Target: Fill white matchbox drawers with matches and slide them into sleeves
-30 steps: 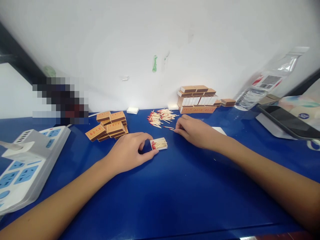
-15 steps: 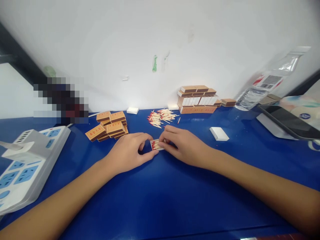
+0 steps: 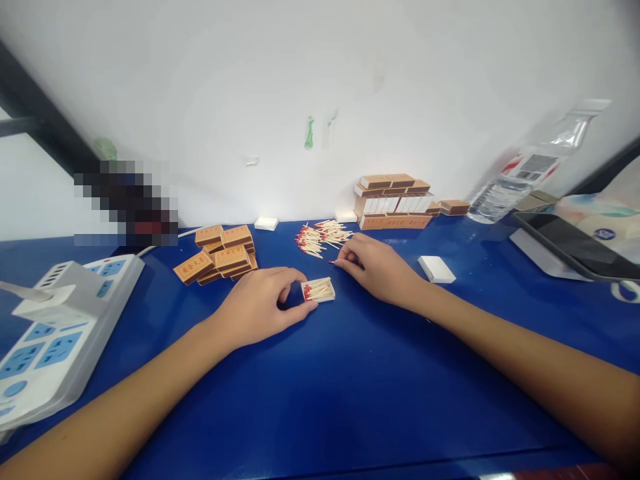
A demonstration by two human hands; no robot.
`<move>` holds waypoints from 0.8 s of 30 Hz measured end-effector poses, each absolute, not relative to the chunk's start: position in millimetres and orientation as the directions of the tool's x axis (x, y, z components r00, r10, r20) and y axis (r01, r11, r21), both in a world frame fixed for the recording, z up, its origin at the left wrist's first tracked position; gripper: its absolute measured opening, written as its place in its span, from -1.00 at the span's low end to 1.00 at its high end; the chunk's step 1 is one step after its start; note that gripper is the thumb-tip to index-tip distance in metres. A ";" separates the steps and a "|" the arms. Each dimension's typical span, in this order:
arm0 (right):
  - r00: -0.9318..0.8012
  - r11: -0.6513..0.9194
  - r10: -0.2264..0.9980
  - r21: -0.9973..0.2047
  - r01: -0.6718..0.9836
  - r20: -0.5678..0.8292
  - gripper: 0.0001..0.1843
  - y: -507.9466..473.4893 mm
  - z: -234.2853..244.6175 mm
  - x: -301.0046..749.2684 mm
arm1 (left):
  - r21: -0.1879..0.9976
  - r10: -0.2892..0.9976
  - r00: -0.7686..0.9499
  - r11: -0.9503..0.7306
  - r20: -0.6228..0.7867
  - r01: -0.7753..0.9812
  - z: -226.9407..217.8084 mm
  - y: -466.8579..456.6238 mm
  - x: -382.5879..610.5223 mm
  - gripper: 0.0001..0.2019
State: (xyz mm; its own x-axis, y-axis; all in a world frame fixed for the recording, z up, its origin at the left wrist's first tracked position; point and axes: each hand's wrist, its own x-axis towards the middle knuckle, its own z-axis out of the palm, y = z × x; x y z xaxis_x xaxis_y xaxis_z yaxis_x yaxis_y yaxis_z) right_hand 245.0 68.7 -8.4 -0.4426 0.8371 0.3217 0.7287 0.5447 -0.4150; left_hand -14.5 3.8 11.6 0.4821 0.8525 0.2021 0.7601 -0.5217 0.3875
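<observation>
A small white matchbox tray (image 3: 329, 299) lies on the blue table, with red-headed matches (image 3: 318, 289) in it, their heads toward the left. My left hand (image 3: 263, 303) grips the tray's left end between thumb and fingers. Just behind and to the right of the tray, my right hand (image 3: 383, 270) is closed in a pinch on a single match (image 3: 333, 263), whose red head sticks out to the left. Beyond my hands a loose pile of matches (image 3: 320, 239) is spread near the wall; my right fingers partly cover its right side.
Printed matchboxes (image 3: 230, 259) are heaped at the left, and more are stacked (image 3: 395, 203) against the wall. White trays (image 3: 437, 269) lie about. A power strip (image 3: 65, 340) takes up the left edge; a water bottle (image 3: 525, 167) and a phone (image 3: 575, 247) stand at the right.
My right hand has moved from the tray back and to the right, where it now pinches a match. The tray's right half has come into view. My left hand has stayed on the tray.
</observation>
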 end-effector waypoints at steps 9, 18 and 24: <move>-0.658 0.746 0.659 -0.431 0.507 0.364 -0.87 27.8 7.4 224.4 | 0.387 0.844 0.484 -0.536 0.232 0.750 11.6 3.2 -12.7 -0.73; -0.576 0.751 0.658 -0.370 0.547 0.485 -0.87 51.2 -1.4 236.3 | 0.385 0.853 0.479 -0.522 0.209 0.761 10.6 3.0 -14.2 -0.72; -0.674 0.770 0.624 -0.163 0.617 0.396 -0.65 70.0 -13.4 244.3 | 0.384 0.854 0.477 -0.521 0.210 0.763 11.5 3.0 -13.5 -0.72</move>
